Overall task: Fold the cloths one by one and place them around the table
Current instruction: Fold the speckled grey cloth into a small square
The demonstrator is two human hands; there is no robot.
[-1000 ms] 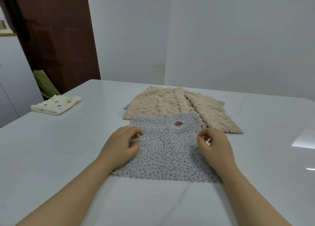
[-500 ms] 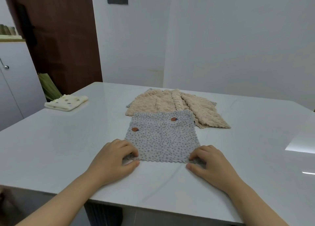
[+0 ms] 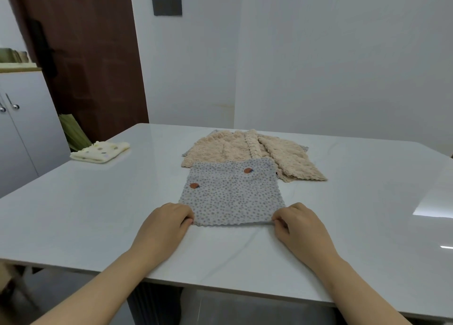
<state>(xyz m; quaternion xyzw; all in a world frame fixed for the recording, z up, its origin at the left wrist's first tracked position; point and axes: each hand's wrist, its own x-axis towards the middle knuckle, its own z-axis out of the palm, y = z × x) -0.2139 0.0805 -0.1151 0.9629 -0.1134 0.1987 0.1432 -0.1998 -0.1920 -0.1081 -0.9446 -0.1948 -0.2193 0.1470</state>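
Note:
A grey dotted cloth [image 3: 232,192] with two orange marks lies flat in the middle of the white table [image 3: 98,214]. My left hand [image 3: 164,224] pinches its near left corner. At the near right corner my right hand [image 3: 299,226] pinches the cloth with curled fingers. Behind the grey cloth lies a pile of beige fluffy cloths [image 3: 250,150], partly overlapped by its far edge. A folded cream cloth with coloured dots [image 3: 100,151] sits at the table's far left edge.
The table's near edge runs just below my forearms. A white cabinet [image 3: 22,128] stands to the left, with a dark brown door [image 3: 81,54] behind it. White walls close off the far side and the right.
Both hands slid from the cloth's middle sides down to its near corners and took hold of them. The cloth now lies flatter, and a second orange mark shows.

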